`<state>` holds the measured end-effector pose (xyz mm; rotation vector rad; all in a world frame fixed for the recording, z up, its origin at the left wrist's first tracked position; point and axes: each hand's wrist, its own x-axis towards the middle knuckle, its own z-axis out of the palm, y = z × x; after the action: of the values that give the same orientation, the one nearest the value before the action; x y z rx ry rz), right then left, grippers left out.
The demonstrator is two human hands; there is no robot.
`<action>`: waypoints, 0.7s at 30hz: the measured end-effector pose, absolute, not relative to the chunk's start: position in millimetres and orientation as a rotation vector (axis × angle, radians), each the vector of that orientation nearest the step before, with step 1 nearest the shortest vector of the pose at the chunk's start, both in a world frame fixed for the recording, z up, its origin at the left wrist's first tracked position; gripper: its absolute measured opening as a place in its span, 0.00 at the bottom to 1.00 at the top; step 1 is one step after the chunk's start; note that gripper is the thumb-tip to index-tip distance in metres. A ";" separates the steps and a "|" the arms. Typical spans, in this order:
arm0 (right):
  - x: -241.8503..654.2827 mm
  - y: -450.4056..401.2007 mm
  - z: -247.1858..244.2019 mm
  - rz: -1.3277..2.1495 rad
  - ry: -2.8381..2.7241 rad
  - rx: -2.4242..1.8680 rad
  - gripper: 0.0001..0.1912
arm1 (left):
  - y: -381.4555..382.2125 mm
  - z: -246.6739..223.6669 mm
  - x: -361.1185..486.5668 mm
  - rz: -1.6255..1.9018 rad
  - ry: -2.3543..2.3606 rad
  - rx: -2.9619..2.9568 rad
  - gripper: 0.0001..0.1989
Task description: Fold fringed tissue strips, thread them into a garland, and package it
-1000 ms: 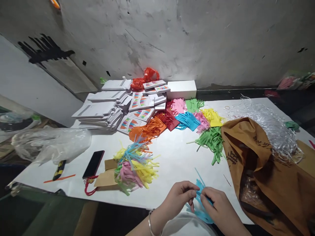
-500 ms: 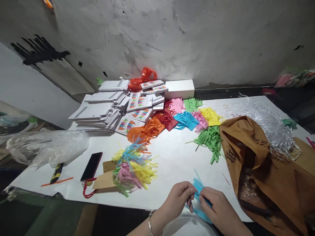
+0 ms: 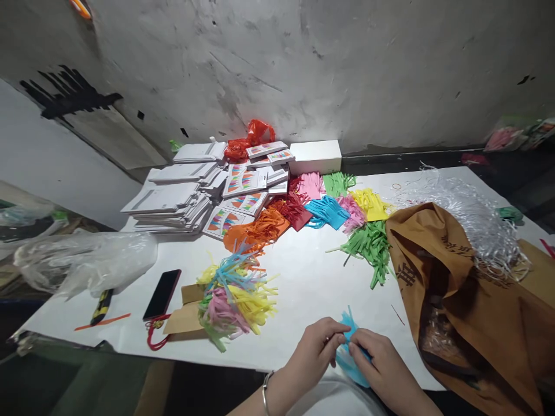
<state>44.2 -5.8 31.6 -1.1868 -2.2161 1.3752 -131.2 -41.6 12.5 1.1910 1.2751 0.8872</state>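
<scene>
A blue fringed paper tassel is held between my two hands at the table's front edge. My right hand is closed round its upper part, thumb pressed against the strips. From the left, my left hand pinches at the tassel's top with thumb and forefinger; a silver bracelet circles that wrist. Short blue strip ends poke up between the two hands, and the rest hangs below them, partly hidden. Farther left, a bundle of yellow, pink, blue and green fringed tassels lies with its end in a brown cardboard piece.
Fringed tissue bundles in orange, blue and green lie across the middle. Stacked white packets stand at back left. A phone and a utility knife lie left. A brown bag covers the right.
My left fingers have shifted slightly right and up, closer to my right thumb. The blue strips that stuck up between the hands now show shorter and bent.
</scene>
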 end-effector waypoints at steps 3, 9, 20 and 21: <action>42.8 -6.4 28.3 1.377 -2.190 -1.180 0.17 | -42.1 7.3 -128.4 0.978 1.323 1.000 0.14; 39.6 -8.5 21.3 1.365 -2.165 -1.169 0.18 | -40.6 9.4 -125.4 0.990 1.317 0.900 0.13; 36.8 -11.3 14.5 1.410 -2.044 -1.174 0.17 | -40.2 4.7 -128.0 1.021 1.187 0.758 0.18; 36.5 -11.3 14.4 1.410 -2.051 -1.166 0.17 | -40.4 4.2 -128.0 1.014 1.191 0.778 0.18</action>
<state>36.5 -11.3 14.4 -1.1662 -2.0506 1.4103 -128.0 -40.4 4.2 0.7777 1.1913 1.0142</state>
